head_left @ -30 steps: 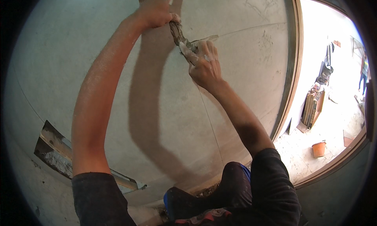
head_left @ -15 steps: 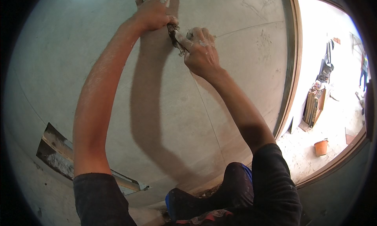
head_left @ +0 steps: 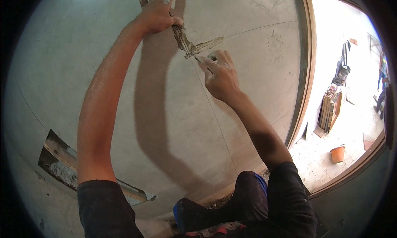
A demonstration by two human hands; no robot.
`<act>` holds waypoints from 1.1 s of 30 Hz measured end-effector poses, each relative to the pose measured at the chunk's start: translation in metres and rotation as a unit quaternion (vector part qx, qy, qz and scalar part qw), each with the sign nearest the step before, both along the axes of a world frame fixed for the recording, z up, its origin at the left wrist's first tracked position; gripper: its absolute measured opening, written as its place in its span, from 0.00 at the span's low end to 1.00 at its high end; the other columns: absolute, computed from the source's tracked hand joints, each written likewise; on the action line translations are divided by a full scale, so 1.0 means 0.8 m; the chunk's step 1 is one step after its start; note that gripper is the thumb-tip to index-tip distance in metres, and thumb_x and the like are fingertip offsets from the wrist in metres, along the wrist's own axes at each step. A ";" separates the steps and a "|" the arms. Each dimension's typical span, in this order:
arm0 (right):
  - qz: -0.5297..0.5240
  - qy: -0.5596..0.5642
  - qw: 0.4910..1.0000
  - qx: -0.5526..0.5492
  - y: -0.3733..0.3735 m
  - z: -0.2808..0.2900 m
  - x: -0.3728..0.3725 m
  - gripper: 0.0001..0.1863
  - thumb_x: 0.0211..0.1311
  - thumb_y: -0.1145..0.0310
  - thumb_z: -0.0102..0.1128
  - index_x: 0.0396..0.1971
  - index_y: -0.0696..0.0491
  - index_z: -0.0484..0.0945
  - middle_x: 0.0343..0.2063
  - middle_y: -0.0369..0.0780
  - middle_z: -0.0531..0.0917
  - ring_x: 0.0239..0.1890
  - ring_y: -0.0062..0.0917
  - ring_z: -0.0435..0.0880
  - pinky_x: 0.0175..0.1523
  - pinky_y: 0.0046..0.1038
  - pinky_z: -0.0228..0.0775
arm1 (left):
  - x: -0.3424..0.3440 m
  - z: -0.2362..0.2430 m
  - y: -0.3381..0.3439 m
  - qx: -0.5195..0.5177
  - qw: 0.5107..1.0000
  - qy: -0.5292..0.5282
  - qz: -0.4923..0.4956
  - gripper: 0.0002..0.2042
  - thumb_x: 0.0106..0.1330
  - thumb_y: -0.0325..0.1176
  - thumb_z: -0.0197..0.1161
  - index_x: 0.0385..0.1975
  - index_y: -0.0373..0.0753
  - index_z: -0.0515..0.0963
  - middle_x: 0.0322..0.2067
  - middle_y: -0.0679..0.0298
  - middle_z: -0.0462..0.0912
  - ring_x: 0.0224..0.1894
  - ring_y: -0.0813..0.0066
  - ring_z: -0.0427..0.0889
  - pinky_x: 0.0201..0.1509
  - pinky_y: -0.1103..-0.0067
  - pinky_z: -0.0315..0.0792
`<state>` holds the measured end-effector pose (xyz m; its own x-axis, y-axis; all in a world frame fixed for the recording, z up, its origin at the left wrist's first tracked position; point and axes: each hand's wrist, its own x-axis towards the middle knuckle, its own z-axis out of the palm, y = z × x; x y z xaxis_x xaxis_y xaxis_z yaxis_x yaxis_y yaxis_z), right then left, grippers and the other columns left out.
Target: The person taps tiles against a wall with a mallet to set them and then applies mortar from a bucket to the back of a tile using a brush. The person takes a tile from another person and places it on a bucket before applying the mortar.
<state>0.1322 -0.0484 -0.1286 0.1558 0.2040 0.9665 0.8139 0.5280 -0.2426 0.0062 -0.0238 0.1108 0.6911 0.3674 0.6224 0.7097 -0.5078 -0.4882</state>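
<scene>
- The left hand (head_left: 159,12) is up high on the grey wall (head_left: 82,64). Its fingers are curled tight around the handle of a trowel (head_left: 194,43).
- The trowel is dirty with dried grey paste. Its handle runs from the left hand down and to the right. Then its flat blade bends off and points to the right and a little up, along a thin line in the wall.
- The blade lies flat against the wall, right where two thin lines cross.
- The right hand (head_left: 219,74) is just under the blade. Its fingers are bent, and the tips of two of them touch the blade near where it meets the handle. They pinch or press there, and I cannot tell which.
- Low on the left there is a long hole (head_left: 62,165) cut in the wall. Rough grey stuff and a wooden edge show inside it.
- On the right is a doorway with a brown frame (head_left: 304,93). Outside, an orange bucket (head_left: 337,154) stands on the bright ground. I cannot see what is in it.
- A wooden crate (head_left: 328,114) stands out there too, well apart from the bucket.
</scene>
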 end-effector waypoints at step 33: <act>-0.122 0.174 0.551 -0.807 -0.344 -0.763 0.059 0.30 0.67 0.44 0.55 0.63 0.45 0.76 0.71 0.60 0.59 0.71 0.59 0.58 0.73 0.52 0.55 | -0.067 -0.173 0.003 0.064 0.894 -0.268 -0.354 0.24 0.67 0.37 0.63 0.59 0.28 0.72 0.63 0.44 0.71 0.68 0.47 0.67 0.74 0.61 0.59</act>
<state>0.1792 -0.3236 -0.7394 0.4875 0.6856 -0.5406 0.5691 -0.7191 -0.3988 -0.0478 -0.0211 -0.0279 0.3117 -0.1413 0.9396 0.3815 -0.8871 -0.2600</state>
